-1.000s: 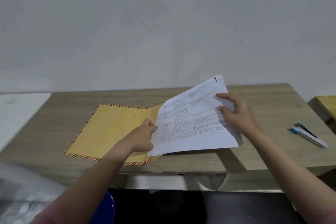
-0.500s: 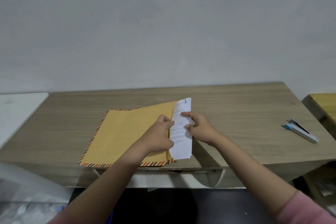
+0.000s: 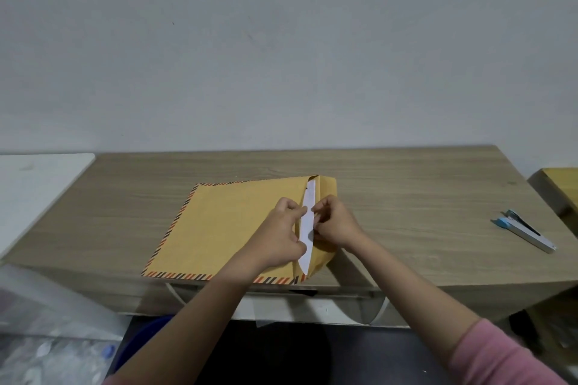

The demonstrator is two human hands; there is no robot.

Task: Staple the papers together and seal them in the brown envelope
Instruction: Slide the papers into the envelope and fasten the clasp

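Note:
A brown envelope (image 3: 225,225) with an orange-and-black striped border lies flat on the wooden desk (image 3: 406,197), its mouth at the right end. Only a narrow white strip of the papers (image 3: 308,228) shows in that mouth; the rest is inside. My left hand (image 3: 281,234) pinches the upper lip of the opening. My right hand (image 3: 334,223) has curled fingers at the paper's edge and the envelope flap (image 3: 327,187), which stands up on the right.
A blue and white stapler (image 3: 522,230) lies near the desk's right edge. A white surface (image 3: 34,191) adjoins the desk on the left, a yellow-topped piece (image 3: 560,187) on the right. Clear plastic (image 3: 47,322) sits low left.
The papers slid leftward from mostly outside the envelope to almost fully inside. Both hands came together at the envelope's mouth.

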